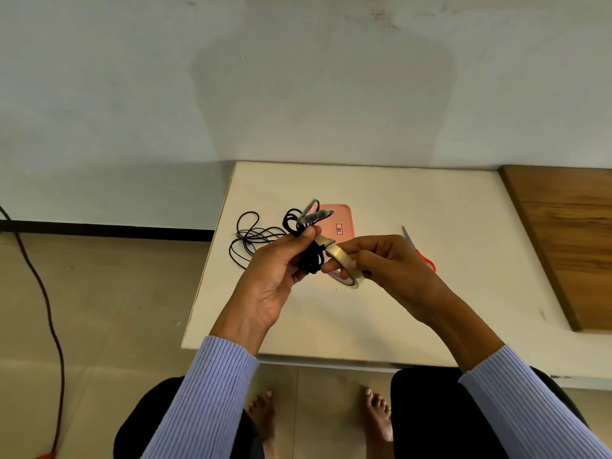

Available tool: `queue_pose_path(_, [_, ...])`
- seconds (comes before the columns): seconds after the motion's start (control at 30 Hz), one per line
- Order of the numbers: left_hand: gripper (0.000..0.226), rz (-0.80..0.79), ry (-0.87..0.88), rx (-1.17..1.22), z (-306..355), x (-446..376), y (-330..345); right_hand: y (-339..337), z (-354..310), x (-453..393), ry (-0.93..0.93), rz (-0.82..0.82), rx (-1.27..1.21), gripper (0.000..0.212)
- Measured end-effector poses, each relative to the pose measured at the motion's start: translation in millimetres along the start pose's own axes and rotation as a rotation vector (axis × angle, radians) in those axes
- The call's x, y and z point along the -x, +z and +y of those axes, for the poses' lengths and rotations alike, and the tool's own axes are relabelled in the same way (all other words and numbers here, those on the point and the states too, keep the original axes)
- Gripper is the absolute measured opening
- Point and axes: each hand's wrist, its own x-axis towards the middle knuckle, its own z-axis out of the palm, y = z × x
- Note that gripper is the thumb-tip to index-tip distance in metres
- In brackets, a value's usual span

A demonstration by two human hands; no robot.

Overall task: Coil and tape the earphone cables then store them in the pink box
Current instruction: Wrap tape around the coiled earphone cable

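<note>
My left hand (278, 273) grips a coiled black earphone cable (309, 260) above the white table, its plug ends sticking up. My right hand (387, 263) holds a roll of pale tape (346, 266) right beside the coil, and a strip of tape runs from the roll to the cable under my left thumb. A second black earphone cable (251, 240) lies loose and uncoiled on the table to the left. The pink box (342, 223) lies flat behind my hands, partly hidden by them.
Red-handled scissors (419, 248) lie on the white table (397, 193) just right of my right hand. A wooden board (563, 236) borders the table's right side. A dark cord (43, 293) trails over the floor at the left.
</note>
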Motion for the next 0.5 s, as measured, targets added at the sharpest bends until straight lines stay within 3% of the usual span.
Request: queue_pose_path(0.5, [0.010, 0.035, -0.069, 0.117, 3.0, -2.9, -3.2, -6.3, 0.8, 1.9, -0.032, -0.158, -0.027, 0.041])
